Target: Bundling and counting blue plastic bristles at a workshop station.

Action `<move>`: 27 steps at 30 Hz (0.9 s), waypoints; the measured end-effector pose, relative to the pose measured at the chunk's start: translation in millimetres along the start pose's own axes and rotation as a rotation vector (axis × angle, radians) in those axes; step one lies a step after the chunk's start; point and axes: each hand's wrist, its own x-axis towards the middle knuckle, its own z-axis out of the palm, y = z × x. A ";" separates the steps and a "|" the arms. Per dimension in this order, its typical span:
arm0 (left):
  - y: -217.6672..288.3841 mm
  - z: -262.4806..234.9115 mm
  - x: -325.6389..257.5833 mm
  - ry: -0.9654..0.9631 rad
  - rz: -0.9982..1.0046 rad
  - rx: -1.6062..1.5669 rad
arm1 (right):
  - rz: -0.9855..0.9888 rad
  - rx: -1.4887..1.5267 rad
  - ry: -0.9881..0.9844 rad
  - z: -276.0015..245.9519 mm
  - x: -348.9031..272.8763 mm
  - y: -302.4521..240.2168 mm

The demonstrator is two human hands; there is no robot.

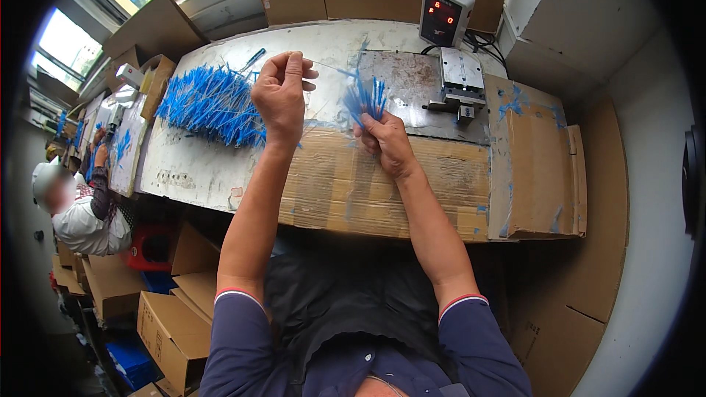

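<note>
The left hand (pixel 283 95) pinches one stick (pixel 332 68) and the right hand (pixel 384 143) pinches the blue bunch (pixel 365 97), above the table (pixel 184 158) — maybe parting them, so the next move needs a soft pull.

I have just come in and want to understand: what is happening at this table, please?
The person's left hand pinches a thin strand, and the right hand grips a partly blurred bunch of blue pieces. A heap of blue and whitish strands lies on the table, left of the left hand. On the right stands a metal device, with a red-lit display box behind it. Farther left, another person is at a neighbouring work surface.
</note>
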 end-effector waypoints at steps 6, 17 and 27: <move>-41.4 -16.0 -62.2 -0.059 0.504 0.404 | -0.022 0.244 -0.058 -0.4 5.8 3.0; -58.0 -6.9 -102.3 -0.493 0.782 0.600 | -0.056 0.247 -0.071 -15.4 10.6 7.5; -50.1 -6.2 -99.0 -0.514 0.688 0.623 | -0.068 0.303 0.071 -14.9 15.8 13.7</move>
